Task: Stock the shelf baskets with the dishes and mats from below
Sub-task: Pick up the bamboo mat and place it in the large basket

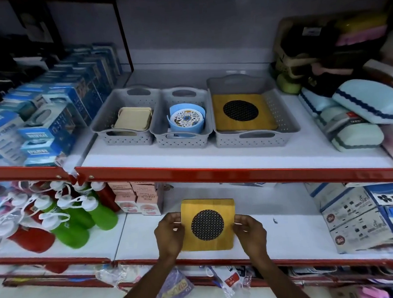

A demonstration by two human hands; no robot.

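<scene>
A square wooden mat [208,224] with a dark woven disc in its middle is over the lower shelf, held by both hands: my left hand [169,234] on its left edge, my right hand [250,231] on its right edge. On the upper shelf stand three grey baskets. The left basket [103,128] holds beige square mats [132,118]. The middle basket [208,116] holds a blue holder with floral round dishes [186,119]. The large right basket [285,117] holds a matching wooden mat [243,112].
Blue boxes [59,106] crowd the upper shelf's left, pale blue cases [357,117] its right. Below, green and red bottles [65,221] lie at the left, pink cartons [136,197] behind, printed boxes [363,217] at the right. Red shelf rails [237,171] run across.
</scene>
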